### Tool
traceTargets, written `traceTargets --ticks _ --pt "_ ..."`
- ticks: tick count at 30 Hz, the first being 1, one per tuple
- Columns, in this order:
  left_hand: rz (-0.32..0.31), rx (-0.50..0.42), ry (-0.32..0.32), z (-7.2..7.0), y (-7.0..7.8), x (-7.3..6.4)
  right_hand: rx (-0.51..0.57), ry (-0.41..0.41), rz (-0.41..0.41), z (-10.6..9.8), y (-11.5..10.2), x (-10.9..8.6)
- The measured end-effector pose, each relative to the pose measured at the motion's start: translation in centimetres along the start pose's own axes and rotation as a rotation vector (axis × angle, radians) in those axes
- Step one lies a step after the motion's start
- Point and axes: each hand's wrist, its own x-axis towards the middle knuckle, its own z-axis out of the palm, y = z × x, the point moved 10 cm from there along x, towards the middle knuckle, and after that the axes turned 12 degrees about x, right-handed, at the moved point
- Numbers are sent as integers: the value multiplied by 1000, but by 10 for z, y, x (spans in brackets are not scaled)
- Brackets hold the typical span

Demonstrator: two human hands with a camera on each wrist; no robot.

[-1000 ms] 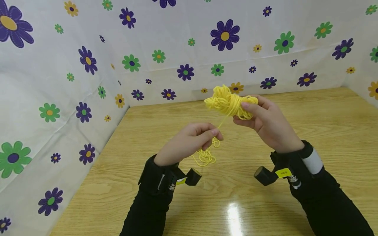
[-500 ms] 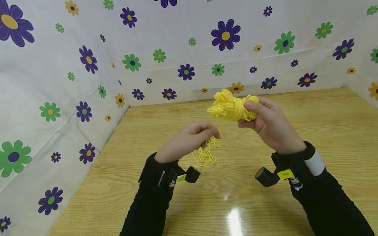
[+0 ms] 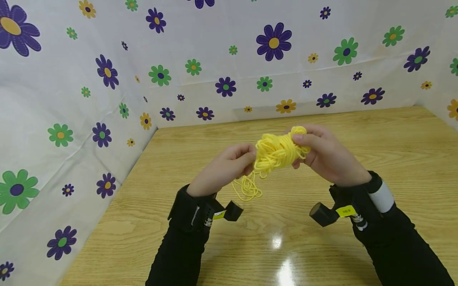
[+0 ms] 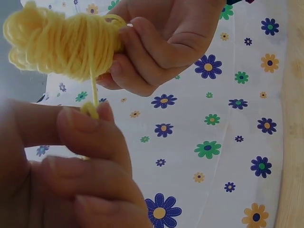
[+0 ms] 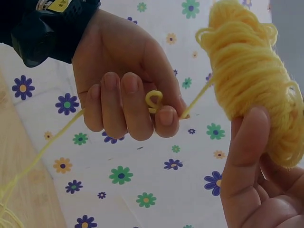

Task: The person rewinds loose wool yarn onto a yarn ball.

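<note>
In the head view a bundle of yellow yarn [image 3: 274, 154] is in my right hand [image 3: 327, 157], which grips its right end between thumb and fingers. My left hand [image 3: 225, 170], its fingers curled, is close at the bundle's left side. The right wrist view shows a yarn strand [image 5: 197, 98] running from the bundle into the left hand's pinch. A small yarn loop [image 5: 154, 99] pokes out between those fingers. More strand trails out below the left hand. Loose yarn [image 3: 249, 187] lies in tangled loops on the table, partly hidden behind that hand.
The wooden table [image 3: 150, 234] spreads under both hands. A white flower-print cloth [image 3: 200, 39] stands behind it and along the left side. Each wrist wears a black strap with a small camera, such as the left wrist camera [image 3: 233, 211].
My right hand has brought the yarn bundle down and left, tilting it, until it overlaps the left fingertips in the head view. The left hand has shifted only slightly.
</note>
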Motion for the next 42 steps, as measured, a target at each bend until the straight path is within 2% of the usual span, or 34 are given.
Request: traceTargets --ticks 3,7,16,28,35,42 --pt "0 -37 12 -2 0 -1 -32 -86 25 7 3 0" --pt "14 -38 25 -4 1 -1 -105 -151 67 14 7 0" --pt "98 -66 0 -4 11 -3 -359 -208 142 30 9 -2" --pt "102 -83 -19 -3 13 -6 -537 -159 236 27 18 -1" --pt "90 -85 -28 -3 14 -8 -577 -124 240 24 19 0" --pt "74 -85 -13 -4 14 -9 -636 -44 253 17 19 1"
